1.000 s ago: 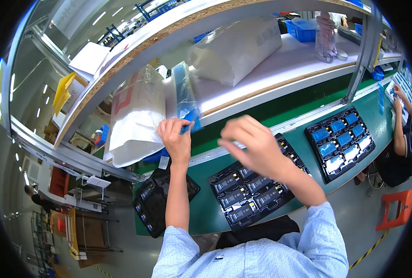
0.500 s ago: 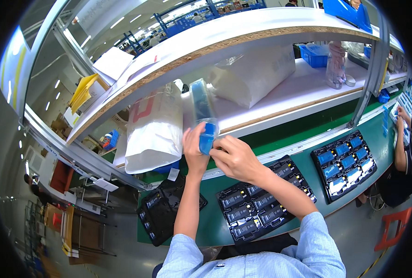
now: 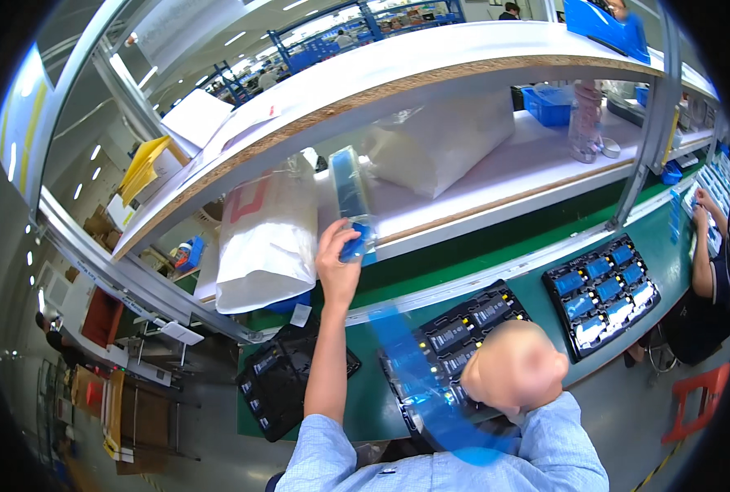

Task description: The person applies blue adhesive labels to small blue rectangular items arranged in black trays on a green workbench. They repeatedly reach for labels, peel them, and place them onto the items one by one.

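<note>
Two hands up. Left hand (image 3: 338, 261) raised to the shelf edge (image 3: 480, 215), grip closed on the blue end of a roll of film (image 3: 353, 197) standing on the shelf just beside a white bag (image 3: 268, 246). Right hand (image 3: 513, 369) blurred, closed into a fist; a blue strip (image 3: 418, 377) trails under it over the black tray (image 3: 463, 336) on the green desk (image 3: 365, 402).

A white bag (image 3: 268, 246) with a red mark stands on the shelf; right of it lies a larger whitish bag (image 3: 443, 143) (probably plastic).
</note>
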Available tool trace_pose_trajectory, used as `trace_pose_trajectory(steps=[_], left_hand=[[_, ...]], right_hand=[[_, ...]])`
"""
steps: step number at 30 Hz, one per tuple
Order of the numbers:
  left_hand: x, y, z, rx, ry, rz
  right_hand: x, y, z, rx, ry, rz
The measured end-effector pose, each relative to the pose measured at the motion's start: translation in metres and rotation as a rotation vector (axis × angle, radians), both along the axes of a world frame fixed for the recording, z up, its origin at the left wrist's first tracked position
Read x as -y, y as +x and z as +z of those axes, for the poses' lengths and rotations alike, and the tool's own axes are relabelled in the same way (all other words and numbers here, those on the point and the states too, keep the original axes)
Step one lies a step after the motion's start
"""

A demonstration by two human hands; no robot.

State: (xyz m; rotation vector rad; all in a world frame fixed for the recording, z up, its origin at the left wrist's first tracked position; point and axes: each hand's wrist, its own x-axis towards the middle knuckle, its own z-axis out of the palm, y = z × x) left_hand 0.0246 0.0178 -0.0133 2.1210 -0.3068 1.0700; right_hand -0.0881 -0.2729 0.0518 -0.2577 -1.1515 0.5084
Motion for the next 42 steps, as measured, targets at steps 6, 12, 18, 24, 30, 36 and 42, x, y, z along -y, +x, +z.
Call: trace_pose_trajectory(steps=[6,12,18,24,30,36,42], left_hand=[[0.011,-0.011,0.017,-0.150,0.113,-0.082],[-0.005,-0.023,0.026,-0.242,0.202,-0.227],[0.024,-0.047,0.042,-0.011,0.086,-0.130],[0.083,-0.106,0.006,-0.332,-0.057,-0.354],[0.093,-0.134,-0.047,-0.601,-0.328,-0.413],[0.077,-0.182,-0.069,-0.737,-0.359,-0.388],[0.071,-0.231,-0.086,-0.828,-0.271,-0.370]], right_hand=[[0.015,0.016,-0.047,-0.232,-0.684,-0.881],[0.009,0.031,-0.095,-0.465,-0.802,-0.901],[0.008,0.034,-0.121,-0.543,-0.820,-0.911],[-0.002,0.031,-0.129,-0.547,-0.836,-0.955],[-0.016,0.003,-0.149,-0.539,-0.822,-0.965],[-0.016,-0.045,-0.184,-0.580,-0.892,-0.694],[-0.007,-0.072,-0.188,-0.484,-1.146,-0.356]])
